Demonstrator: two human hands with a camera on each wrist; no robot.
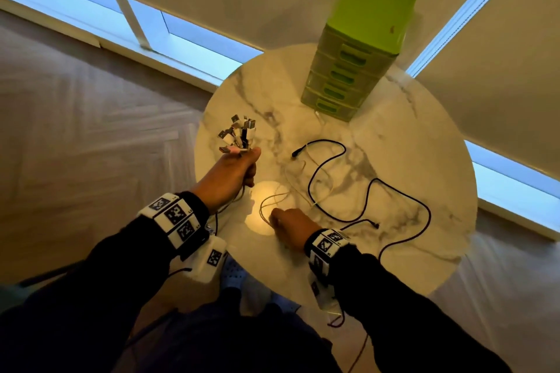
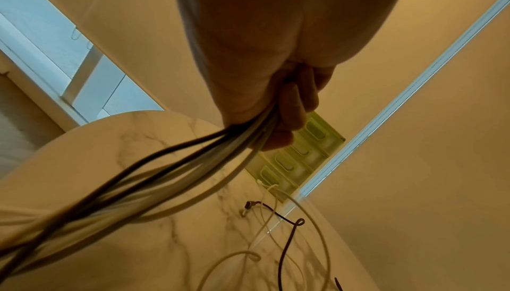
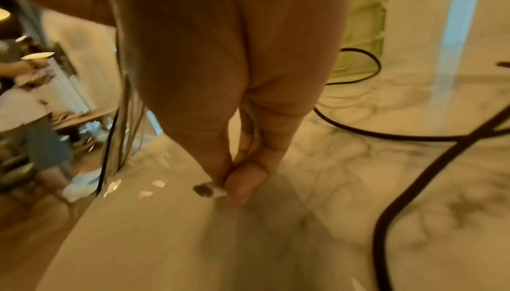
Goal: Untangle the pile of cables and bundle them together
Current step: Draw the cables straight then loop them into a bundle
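Note:
My left hand [image 1: 239,166] is raised over the left side of the round marble table [image 1: 424,145] and grips a bundle of cables [image 2: 176,165], white and dark. Their USB plugs [image 1: 238,133] fan out above the fist, and the cords hang down off the table's near edge. My right hand [image 1: 285,221] is low on the table near the front and pinches the plug end of a white cable [image 3: 209,190] between thumb and fingers. That thin white cable [image 1: 291,188] loops across the table. A loose black cable [image 1: 363,191] snakes over the table's middle and right.
A green plastic drawer unit [image 1: 357,48] stands at the back of the table, by the wall and windows. A wood floor lies to the left. The table edge runs close to my body.

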